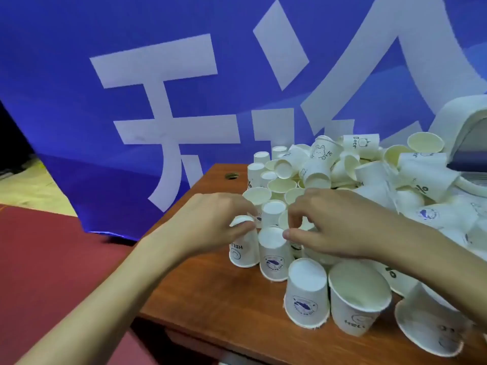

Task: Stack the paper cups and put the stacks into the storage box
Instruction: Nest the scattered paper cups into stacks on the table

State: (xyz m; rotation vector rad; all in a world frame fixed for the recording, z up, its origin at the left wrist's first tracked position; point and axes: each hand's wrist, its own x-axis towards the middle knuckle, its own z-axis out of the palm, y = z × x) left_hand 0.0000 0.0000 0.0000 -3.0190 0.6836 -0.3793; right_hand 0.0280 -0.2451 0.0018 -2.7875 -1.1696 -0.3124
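The left hand (216,225) was closed round the base of an upside-down cup printed HELLO (243,255), thumb and fingers pinching its top just left of centre. The right hand (340,227) hung beside it at about 3 o'clock from that cup, fingers curled down among the cups and thumb tip touching the base of an inverted whale-print cup (275,259). Whether it actually held anything could not be told, as its own knuckles hid the fingertips.

The loose heap of paper cups (342,164) filled the wooden table (210,299) from centre out to 2 o'clock, with cups lying upright, inverted and on their sides. That mix looked like the main hazard, since a cup pushed onto another facing the wrong way would not nest and could crush a rim. The paper walls seemed thin, so a hard pinch might dent them and jam a stack.

At 5 o'clock, three cups (355,299) stood close to the table's near edge with the right forearm passing just above them. A careless sweep could knock them off. Pulling from the foot of the heap might also bring the cups above sliding down.

A pale padded container (461,119) showed at 3 o'clock on the frame's edge, possibly the storage box, though too little of it was visible to be sure.
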